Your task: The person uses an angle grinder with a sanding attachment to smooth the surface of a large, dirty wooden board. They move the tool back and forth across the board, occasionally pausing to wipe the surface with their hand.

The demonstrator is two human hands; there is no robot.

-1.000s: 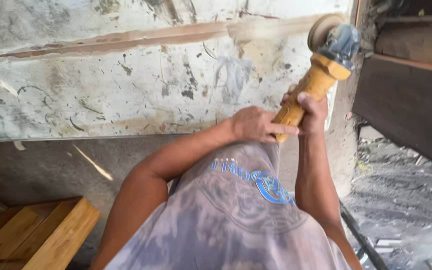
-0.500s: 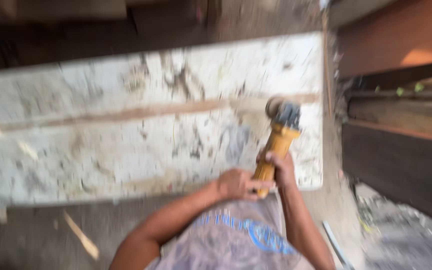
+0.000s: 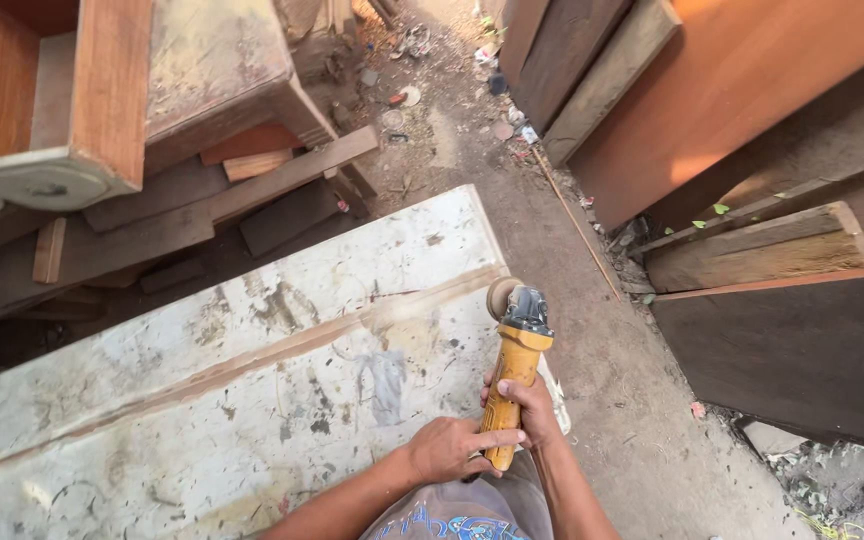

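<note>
Both my hands grip a yellow angle grinder [image 3: 514, 362]. My left hand [image 3: 449, 450] wraps the rear end of its handle. My right hand [image 3: 533, 410] holds the handle just ahead of it. The grinder's grey head and sanding disc [image 3: 504, 296] rest on a large white-painted wooden panel [image 3: 212, 380], near its right end. A bare sanded strip [image 3: 282, 345] runs lengthwise along the panel up to the disc.
Stacked wooden furniture parts and planks [image 3: 102, 130] lie beyond the panel at upper left. Dark boards and a reddish panel [image 3: 752, 150] lean at the right. A dirt path [image 3: 552, 240] with litter runs between them. A thin rod [image 3: 577, 225] lies on the ground.
The view has tilted up and pulled back, showing the yard beyond the panel. The grinder now sits lower and nearer the panel's right end, disc on the sanded strip.
</note>
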